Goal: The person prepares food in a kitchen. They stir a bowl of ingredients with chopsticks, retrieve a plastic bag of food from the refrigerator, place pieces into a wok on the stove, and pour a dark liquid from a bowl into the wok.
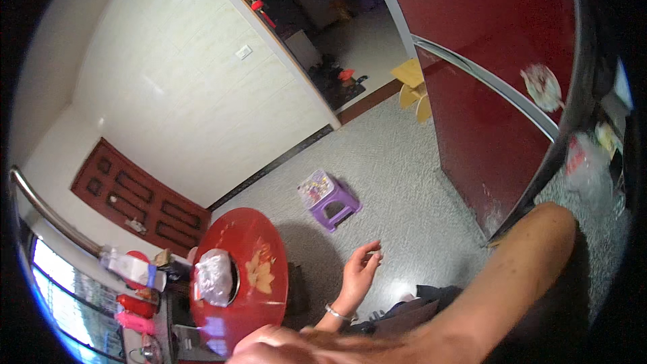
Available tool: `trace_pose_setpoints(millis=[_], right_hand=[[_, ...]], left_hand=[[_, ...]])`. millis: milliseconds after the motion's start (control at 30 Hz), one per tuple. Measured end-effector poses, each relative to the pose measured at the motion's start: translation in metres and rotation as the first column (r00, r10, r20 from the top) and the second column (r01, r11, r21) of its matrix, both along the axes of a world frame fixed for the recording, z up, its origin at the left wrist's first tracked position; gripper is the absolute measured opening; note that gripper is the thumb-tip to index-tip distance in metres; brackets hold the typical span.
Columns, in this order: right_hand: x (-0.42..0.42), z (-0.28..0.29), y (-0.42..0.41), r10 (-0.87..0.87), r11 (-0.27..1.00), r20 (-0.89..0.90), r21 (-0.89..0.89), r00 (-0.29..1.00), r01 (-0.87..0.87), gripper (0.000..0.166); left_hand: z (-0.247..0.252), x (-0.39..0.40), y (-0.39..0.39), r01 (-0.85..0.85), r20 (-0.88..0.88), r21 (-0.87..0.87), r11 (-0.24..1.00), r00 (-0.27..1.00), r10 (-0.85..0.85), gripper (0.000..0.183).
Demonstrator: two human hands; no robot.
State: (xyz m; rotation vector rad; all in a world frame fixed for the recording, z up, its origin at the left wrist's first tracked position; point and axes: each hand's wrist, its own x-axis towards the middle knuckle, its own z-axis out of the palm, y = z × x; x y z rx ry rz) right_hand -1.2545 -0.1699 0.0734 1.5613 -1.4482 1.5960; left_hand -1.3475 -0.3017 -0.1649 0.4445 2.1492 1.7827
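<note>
My left hand, with a silver bracelet at the wrist, hangs over the grey floor with loosely bent fingers and nothing in it. Nearest to it stands a purple plastic stool with a patterned seat. Across the bottom of the view my right forearm reaches leftward, close to the camera. My right hand is blurred and cut off by the lower edge, so its fingers are hidden. Beyond it is a round red table with a flower pattern, bearing a clear plastic bag of unclear contents.
A tall red refrigerator stands at the right, with plastic bags beside it. A small yellow stool is by the dark doorway. Left are a brown panelled door and a cluttered counter under a window.
</note>
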Motion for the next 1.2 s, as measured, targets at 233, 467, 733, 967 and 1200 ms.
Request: trace_pose_setpoints(millis=[233, 467, 733, 967, 1200], right_hand=[[-0.239, -0.109, 0.098, -0.873, 0.344, 0.011, 0.722, 0.487, 0.600, 0.028], [-0.345, -0.180, 0.208, -0.324, 0.408, 0.931, -0.022, 0.167, 0.913, 0.029], [-0.430, -0.168, 0.305, -0.232, 0.012, 0.892, -0.396, 0.388, 0.918, 0.052], [-0.500, -0.169, 0.338, -0.177, -0.184, 0.859, -0.509, 0.481, 0.841, 0.057], [-0.545, -0.166, 0.341, -0.231, -0.368, 0.865, -0.501, 0.444, 0.784, 0.059]], left_hand=[[-0.005, -0.176, -0.019, -0.011, -0.084, -0.052, 0.999, 0.996, 0.007, 0.030], [0.038, -0.335, 0.050, 0.268, -0.420, -0.130, 0.955, 0.857, -0.298, 0.026], [0.042, -0.453, 0.226, 0.599, -0.601, -0.182, 0.780, 0.560, -0.570, 0.025], [0.057, -0.537, 0.364, 0.654, -0.590, -0.165, 0.738, 0.535, -0.605, 0.031], [0.030, -0.585, 0.462, 0.796, -0.458, -0.050, 0.603, 0.518, -0.722, 0.026]])
